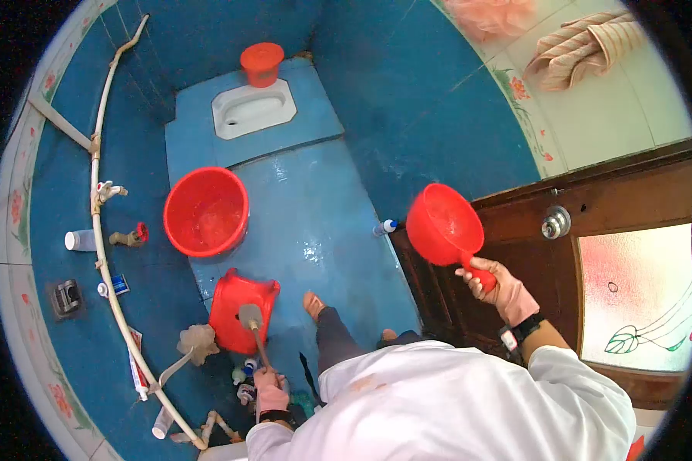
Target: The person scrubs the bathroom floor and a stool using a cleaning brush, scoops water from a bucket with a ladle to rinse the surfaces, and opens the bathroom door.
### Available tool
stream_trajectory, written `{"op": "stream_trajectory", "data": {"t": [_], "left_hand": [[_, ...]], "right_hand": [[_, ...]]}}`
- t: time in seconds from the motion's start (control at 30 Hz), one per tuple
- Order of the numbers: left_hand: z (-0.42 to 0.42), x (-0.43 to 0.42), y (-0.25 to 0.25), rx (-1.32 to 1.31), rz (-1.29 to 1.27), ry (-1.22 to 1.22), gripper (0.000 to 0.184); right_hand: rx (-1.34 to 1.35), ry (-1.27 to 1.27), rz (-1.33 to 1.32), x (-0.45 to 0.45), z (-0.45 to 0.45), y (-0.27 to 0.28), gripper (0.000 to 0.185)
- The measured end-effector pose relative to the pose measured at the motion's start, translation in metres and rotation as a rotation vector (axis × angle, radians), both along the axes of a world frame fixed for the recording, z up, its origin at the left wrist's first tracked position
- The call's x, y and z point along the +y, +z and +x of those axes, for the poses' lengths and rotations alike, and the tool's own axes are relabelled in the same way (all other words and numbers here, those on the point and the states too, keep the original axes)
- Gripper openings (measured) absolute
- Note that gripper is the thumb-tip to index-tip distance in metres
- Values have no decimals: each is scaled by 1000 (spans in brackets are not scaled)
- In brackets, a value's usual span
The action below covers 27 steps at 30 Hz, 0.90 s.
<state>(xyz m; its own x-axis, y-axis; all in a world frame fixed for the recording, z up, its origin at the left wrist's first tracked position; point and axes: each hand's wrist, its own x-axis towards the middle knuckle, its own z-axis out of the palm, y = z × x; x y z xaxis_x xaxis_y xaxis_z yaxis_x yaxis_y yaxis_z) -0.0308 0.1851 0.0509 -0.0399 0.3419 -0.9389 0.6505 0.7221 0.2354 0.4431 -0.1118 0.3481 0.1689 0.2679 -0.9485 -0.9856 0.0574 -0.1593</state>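
"What walls do we see?"
"We see blue walls (430, 100) with pale floral tiles (592, 123) above."
"And underfoot?"
"We have a shiny blue floor (315, 203); to our right, a brown wooden door (638, 198) with a bright leaf-patterned pane (642, 276)."

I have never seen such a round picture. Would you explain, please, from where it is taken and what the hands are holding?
No machine works here, only a person wearing one camera on the head. It looks forward and down, so the white shirt shows at the bottom. The left hand grips a long-handled tool; the right hand holds a red dipper by its handle. On the blue floor are a red bucket and a red stool. Further back is a white squat toilet, with a smaller red container at its far end.
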Motion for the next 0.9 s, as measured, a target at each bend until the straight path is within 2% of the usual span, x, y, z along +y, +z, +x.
{"op": "stream_trajectory", "data": {"t": [0.03, 0.1, 0.2, 0.23, 0.33, 0.4, 0.5, 0.6, 0.63, 0.73, 0.77, 0.8, 0.9], "left_hand": [[0, -2, 4, 4, -33, -10, 12], [-34, -17, -7, -369, 427, -426, 12], [-49, -36, 16, -282, 463, -557, 7], [-24, -32, 56, -236, 490, -564, 5], [-20, -29, 52, -96, 366, -512, 2], [-6, -20, 54, 87, 7, -126, 3], [-43, -26, 27, -263, 411, -536, 7], [-19, -23, 74, -421, 815, -641, 13], [-30, -27, 47, -436, 744, -482, 14], [-30, -21, 16, -235, 543, -282, 19], [-19, -13, 8, -70, 335, -89, 19], [1, -4, 20, 94, 123, 102, 19], [30, -1, 53, 120, 136, 225, 20]], "right_hand": [[8, -33, -39, -2, -9, -2, 32], [31, -61, -57, -7, -28, -8, 32], [153, -57, 47, -16, -43, -28, 35], [233, -36, 69, -13, -42, -31, 38], [477, 3, 104, -6, -25, -49, 46], [585, 48, 96, 7, 0, -64, 47], [609, 115, 118, 42, 55, -65, 49], [545, 112, 146, 80, 117, -49, 48], [443, 123, 145, 89, 134, -35, 47], [133, 176, 100, 98, 165, -3, 44], [110, 206, 128, 99, 173, 6, 44], [146, 153, 166, 96, 179, 11, 47], [55, 159, 193, 89, 172, 23, 45]]}}
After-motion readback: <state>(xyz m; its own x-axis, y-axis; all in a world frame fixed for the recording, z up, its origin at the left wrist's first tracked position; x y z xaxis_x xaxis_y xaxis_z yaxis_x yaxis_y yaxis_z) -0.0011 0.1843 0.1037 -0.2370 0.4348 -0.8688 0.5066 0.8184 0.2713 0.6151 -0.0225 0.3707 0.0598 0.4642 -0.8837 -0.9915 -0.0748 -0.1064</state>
